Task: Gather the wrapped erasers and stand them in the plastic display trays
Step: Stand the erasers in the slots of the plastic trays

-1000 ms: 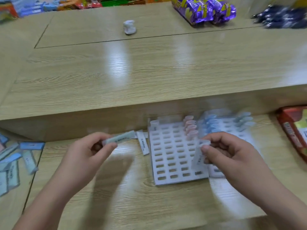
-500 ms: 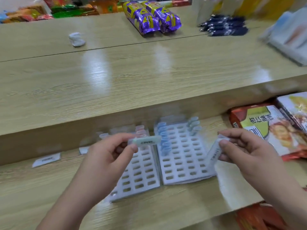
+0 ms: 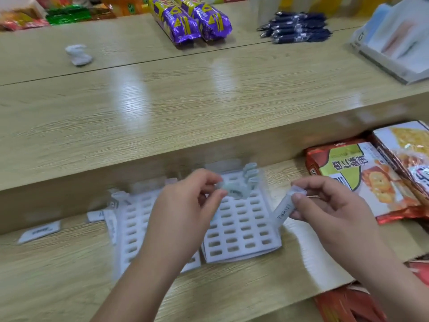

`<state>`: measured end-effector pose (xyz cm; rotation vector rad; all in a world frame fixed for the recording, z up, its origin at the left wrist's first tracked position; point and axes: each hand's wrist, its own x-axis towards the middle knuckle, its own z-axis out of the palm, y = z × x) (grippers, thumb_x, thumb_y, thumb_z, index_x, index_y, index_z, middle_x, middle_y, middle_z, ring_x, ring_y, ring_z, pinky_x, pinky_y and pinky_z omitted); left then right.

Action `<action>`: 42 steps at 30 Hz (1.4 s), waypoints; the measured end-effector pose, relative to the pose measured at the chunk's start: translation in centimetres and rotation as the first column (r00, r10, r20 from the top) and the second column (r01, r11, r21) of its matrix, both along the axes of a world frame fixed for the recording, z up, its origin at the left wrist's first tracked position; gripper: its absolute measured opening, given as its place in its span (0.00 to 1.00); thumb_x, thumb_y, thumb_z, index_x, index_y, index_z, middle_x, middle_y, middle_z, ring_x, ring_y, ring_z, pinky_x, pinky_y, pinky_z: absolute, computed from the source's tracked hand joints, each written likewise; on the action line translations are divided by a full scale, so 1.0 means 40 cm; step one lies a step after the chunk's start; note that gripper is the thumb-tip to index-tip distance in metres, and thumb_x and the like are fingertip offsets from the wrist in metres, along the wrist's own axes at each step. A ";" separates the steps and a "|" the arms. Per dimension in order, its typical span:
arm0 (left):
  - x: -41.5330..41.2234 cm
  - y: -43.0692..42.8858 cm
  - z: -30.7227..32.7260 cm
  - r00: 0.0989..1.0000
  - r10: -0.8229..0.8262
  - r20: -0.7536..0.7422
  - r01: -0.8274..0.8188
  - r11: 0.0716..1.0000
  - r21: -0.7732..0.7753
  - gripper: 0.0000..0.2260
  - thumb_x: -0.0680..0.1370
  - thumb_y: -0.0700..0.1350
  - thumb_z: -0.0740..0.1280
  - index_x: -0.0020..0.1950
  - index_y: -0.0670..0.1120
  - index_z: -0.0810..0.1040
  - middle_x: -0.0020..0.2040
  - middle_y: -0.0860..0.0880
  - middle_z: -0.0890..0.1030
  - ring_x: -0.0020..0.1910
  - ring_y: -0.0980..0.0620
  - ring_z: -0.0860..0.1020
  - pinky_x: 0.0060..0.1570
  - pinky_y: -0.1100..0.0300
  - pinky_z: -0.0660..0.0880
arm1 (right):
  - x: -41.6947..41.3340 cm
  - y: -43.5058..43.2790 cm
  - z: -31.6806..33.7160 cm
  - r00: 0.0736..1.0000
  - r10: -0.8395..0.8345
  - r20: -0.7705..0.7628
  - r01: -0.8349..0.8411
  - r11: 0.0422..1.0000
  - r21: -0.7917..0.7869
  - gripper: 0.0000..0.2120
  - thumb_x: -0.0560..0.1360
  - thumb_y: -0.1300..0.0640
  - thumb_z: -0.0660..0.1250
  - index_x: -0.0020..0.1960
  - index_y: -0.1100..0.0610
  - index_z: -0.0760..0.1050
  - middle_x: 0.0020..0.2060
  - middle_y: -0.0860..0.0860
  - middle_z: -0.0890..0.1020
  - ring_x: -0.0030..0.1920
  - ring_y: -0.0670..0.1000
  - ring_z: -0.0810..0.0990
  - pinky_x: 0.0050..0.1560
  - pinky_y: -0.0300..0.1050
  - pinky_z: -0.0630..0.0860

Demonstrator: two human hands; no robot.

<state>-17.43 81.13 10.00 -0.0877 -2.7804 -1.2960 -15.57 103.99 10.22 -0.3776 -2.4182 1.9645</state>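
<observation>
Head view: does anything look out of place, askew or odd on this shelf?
Yes. Several wrapped erasers lie flat on the shelf left of the trays instead of standing in slots, and a crumpled white scrap sits alone on the upper counter.

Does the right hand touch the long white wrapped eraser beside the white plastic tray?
Touching. The head view shows the right hand pinching the white wrapped eraser at its upper end, between thumb and fingers.

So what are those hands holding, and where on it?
The left hand pinches a blurred pale green wrapped eraser at its left end; the right hand pinches a white wrapped eraser at its upper end.
</observation>
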 end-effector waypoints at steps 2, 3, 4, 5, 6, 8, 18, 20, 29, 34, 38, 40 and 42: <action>-0.019 0.033 -0.025 0.998 -0.038 -0.056 0.034 0.997 -0.068 0.06 0.76 0.48 0.72 0.53 0.54 0.84 0.41 0.61 0.83 0.41 0.62 0.80 0.42 0.62 0.78 | -0.002 0.015 -0.007 1.000 0.004 0.008 -0.004 1.000 -0.004 0.08 0.75 0.63 0.69 0.48 0.51 0.80 0.41 0.46 0.84 0.40 0.49 0.86 0.46 0.43 0.82; -0.026 0.045 -0.037 0.995 -0.052 -0.085 0.043 0.994 -0.103 0.06 0.77 0.48 0.72 0.53 0.54 0.84 0.41 0.60 0.83 0.40 0.61 0.79 0.41 0.57 0.79 | -0.003 0.022 -0.009 1.000 0.002 0.006 -0.002 1.000 -0.008 0.08 0.75 0.63 0.69 0.48 0.51 0.81 0.42 0.45 0.84 0.40 0.49 0.86 0.47 0.45 0.82; -0.033 0.055 -0.050 0.991 -0.063 -0.116 0.048 0.990 -0.130 0.06 0.77 0.47 0.72 0.53 0.53 0.84 0.41 0.59 0.84 0.40 0.60 0.79 0.40 0.53 0.79 | -0.005 0.029 -0.011 1.000 -0.003 0.002 0.003 1.000 -0.015 0.08 0.75 0.63 0.69 0.48 0.51 0.81 0.41 0.45 0.84 0.40 0.49 0.86 0.47 0.46 0.82; -0.036 0.059 -0.060 0.986 -0.071 -0.151 0.048 0.987 -0.152 0.06 0.77 0.46 0.72 0.53 0.53 0.85 0.42 0.59 0.84 0.41 0.59 0.80 0.40 0.52 0.79 | -0.007 0.031 -0.012 1.000 -0.004 -0.002 0.004 1.000 -0.024 0.08 0.75 0.63 0.69 0.48 0.51 0.81 0.41 0.45 0.84 0.41 0.49 0.86 0.47 0.47 0.83; -0.040 0.065 -0.069 0.980 -0.075 -0.183 0.043 0.984 -0.173 0.06 0.77 0.46 0.72 0.53 0.52 0.85 0.43 0.58 0.84 0.41 0.57 0.80 0.40 0.53 0.80 | -0.009 0.034 -0.013 1.000 -0.005 -0.005 0.005 0.999 -0.033 0.08 0.75 0.64 0.69 0.48 0.52 0.81 0.40 0.45 0.84 0.41 0.49 0.86 0.47 0.47 0.83; -0.045 0.079 -0.080 0.969 -0.073 -0.236 0.023 0.978 -0.207 0.08 0.77 0.48 0.70 0.54 0.51 0.85 0.46 0.58 0.85 0.43 0.56 0.82 0.43 0.56 0.80 | -0.012 0.041 -0.017 1.000 -0.007 -0.015 0.006 0.999 -0.044 0.07 0.75 0.64 0.69 0.48 0.52 0.81 0.40 0.44 0.84 0.41 0.48 0.85 0.47 0.47 0.83; -0.078 0.111 -0.119 0.901 -0.272 -0.337 0.123 0.907 -0.403 0.08 0.76 0.43 0.70 0.54 0.46 0.85 0.45 0.52 0.85 0.41 0.47 0.81 0.35 0.50 0.79 | -0.019 0.051 -0.037 1.000 -0.014 0.001 0.014 0.999 -0.051 0.08 0.74 0.62 0.70 0.48 0.50 0.81 0.40 0.48 0.85 0.42 0.50 0.85 0.50 0.60 0.82; -0.079 0.113 -0.132 0.875 -0.346 -0.340 0.159 0.867 -0.472 0.11 0.73 0.37 0.75 0.54 0.45 0.84 0.43 0.50 0.84 0.40 0.46 0.80 0.31 0.50 0.78 | -0.019 0.050 -0.041 1.000 -0.018 -0.008 0.018 0.999 -0.038 0.08 0.74 0.62 0.70 0.48 0.50 0.81 0.41 0.48 0.85 0.42 0.50 0.85 0.50 0.63 0.80; -0.083 0.119 -0.118 0.912 -0.332 -0.243 0.227 0.899 -0.375 0.04 0.75 0.45 0.72 0.49 0.51 0.80 0.36 0.56 0.81 0.37 0.53 0.80 0.32 0.54 0.77 | -0.007 0.036 -0.058 0.998 0.001 -0.058 -0.001 1.000 -0.002 0.11 0.73 0.64 0.71 0.50 0.49 0.80 0.41 0.48 0.86 0.41 0.48 0.85 0.46 0.45 0.82; -0.090 0.081 -0.104 0.924 -0.337 -0.178 0.288 0.924 -0.253 0.08 0.76 0.45 0.73 0.54 0.53 0.83 0.50 0.57 0.82 0.53 0.54 0.76 0.53 0.56 0.74 | 0.001 -0.003 -0.045 0.997 0.010 -0.074 -0.013 0.999 -0.053 0.11 0.73 0.66 0.70 0.50 0.52 0.80 0.42 0.49 0.85 0.40 0.48 0.85 0.43 0.39 0.81; -0.043 -0.015 -0.055 0.953 -0.188 -0.239 0.149 0.974 -0.171 0.11 0.75 0.46 0.74 0.57 0.51 0.82 0.53 0.57 0.81 0.56 0.56 0.76 0.59 0.65 0.69 | 0.010 -0.088 -0.009 0.993 0.033 -0.110 -0.048 0.989 -0.137 0.10 0.73 0.68 0.69 0.48 0.55 0.79 0.38 0.49 0.86 0.36 0.47 0.84 0.37 0.34 0.79; 0.011 -0.097 -0.038 0.963 -0.088 -0.256 0.061 0.992 -0.109 0.08 0.76 0.46 0.73 0.55 0.51 0.83 0.53 0.59 0.81 0.56 0.60 0.77 0.57 0.68 0.70 | 0.017 -0.158 0.001 0.987 0.081 -0.136 -0.099 0.987 -0.130 0.10 0.72 0.64 0.70 0.46 0.49 0.80 0.38 0.49 0.85 0.37 0.48 0.84 0.38 0.36 0.80; 0.077 -0.188 -0.043 0.965 0.048 -0.259 -0.060 0.998 -0.037 0.06 0.76 0.47 0.72 0.52 0.53 0.82 0.51 0.62 0.80 0.53 0.62 0.77 0.53 0.70 0.71 | 0.019 -0.241 0.001 0.980 0.146 -0.137 -0.163 0.979 -0.121 0.11 0.72 0.61 0.71 0.47 0.45 0.80 0.39 0.48 0.84 0.39 0.48 0.84 0.38 0.40 0.80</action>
